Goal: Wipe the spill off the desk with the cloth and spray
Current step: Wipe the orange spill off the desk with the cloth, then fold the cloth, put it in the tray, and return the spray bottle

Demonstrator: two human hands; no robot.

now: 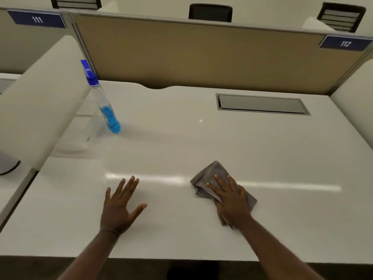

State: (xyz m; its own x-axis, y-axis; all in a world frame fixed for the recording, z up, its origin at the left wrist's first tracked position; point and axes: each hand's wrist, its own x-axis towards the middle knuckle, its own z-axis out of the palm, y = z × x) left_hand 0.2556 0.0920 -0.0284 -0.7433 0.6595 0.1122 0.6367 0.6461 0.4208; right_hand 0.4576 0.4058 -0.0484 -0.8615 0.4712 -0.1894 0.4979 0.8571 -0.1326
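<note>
soft, limp folded grey cloth point(214, 178) at 4 o'clock on glossy white desk point(222, 138); right hand point(234, 201) grip released, pressing flat-fingered; left hand point(119, 207) grip released, splayed.

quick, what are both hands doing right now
Left hand: open, fingers spread, holding nothing.
Right hand: open, flat, pressing on the cloth.

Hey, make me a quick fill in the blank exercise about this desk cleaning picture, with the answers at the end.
1. The right hand presses flat on the grey ____.
2. The liquid in the spray bottle is ____.
3. The left hand holds ____.
4. The sign at the far right reads ____.

Missing words: cloth; blue; nothing; 112
</note>
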